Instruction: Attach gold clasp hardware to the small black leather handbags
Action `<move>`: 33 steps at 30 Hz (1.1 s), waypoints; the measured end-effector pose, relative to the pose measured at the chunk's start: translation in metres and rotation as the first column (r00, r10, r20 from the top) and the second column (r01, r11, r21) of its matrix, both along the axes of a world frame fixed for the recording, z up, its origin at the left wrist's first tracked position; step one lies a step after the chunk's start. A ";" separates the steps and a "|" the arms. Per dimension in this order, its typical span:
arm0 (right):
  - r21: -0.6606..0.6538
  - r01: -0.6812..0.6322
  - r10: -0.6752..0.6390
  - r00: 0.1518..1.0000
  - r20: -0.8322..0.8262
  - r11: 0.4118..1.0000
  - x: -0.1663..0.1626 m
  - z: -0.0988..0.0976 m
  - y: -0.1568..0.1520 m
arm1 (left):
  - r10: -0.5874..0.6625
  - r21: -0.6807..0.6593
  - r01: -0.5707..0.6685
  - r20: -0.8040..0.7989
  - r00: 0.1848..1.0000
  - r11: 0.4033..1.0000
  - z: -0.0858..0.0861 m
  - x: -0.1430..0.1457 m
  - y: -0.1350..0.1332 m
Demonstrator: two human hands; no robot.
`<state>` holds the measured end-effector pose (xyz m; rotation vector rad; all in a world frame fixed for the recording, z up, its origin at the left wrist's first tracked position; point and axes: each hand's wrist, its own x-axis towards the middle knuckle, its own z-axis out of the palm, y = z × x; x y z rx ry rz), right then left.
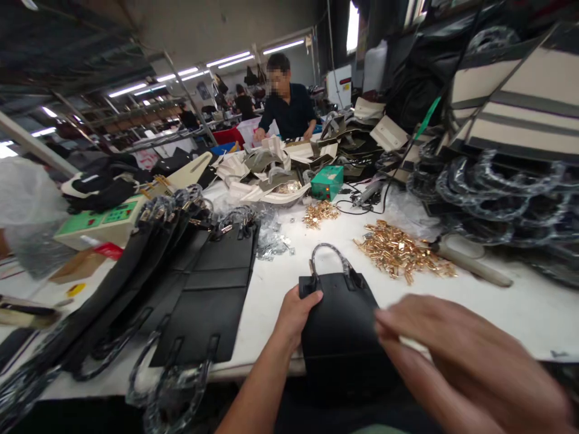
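Near the front edge of the white table, my left hand [295,314] grips the upper left edge of a black handbag panel [341,316], its thumb lying on the front. A looped handle [329,247] in clear plastic wrap stands up from the panel's top. The lower part of the panel hangs past the table edge, towards me. My right hand [452,355] is at the panel's right side, smeared by motion. Its thumb and fingertips come together in a pinch; anything between them is too blurred to make out.
Left lies a row of black bag panels [210,301] with wrapped handles. Piles of gold-coloured metal fittings [402,250] lie beyond my hands, near a green box [327,182] and a hammer-like tool [474,262]. More panels [520,114] are stacked right. A person [289,111] works across the table.
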<state>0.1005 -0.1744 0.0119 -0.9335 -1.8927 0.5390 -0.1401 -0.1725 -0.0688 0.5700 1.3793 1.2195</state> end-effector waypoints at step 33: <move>-0.618 -0.059 0.028 0.998 -0.061 0.784 -0.062 -0.069 0.093 | 0.200 0.165 -0.116 -0.716 0.670 0.980 -0.017 0.028 -0.013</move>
